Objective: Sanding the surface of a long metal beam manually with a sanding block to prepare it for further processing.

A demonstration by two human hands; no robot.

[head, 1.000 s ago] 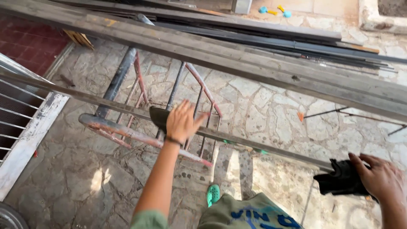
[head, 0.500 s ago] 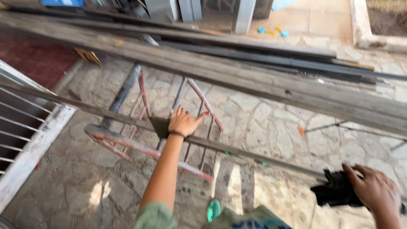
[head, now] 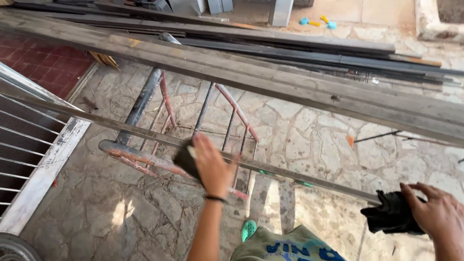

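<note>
Left hand point(head: 212, 166) lay clamped over a dark rubbing pad point(head: 186, 159) pressed onto the long thin metal bar point(head: 111, 123), near the middle of that bar, just above the rusty pink-painted stand point(head: 145, 157) that carried it; right hand point(head: 437, 215) gripped a black cloth point(head: 391, 215) bunched around the bar's near end; a wider grey plank point(head: 299, 84) ran beyond, well apart. Judged from this, the slender bar could roll or slide off the stand if pressed unevenly; the pad might slip and bare fingers scrape metal.
</note>
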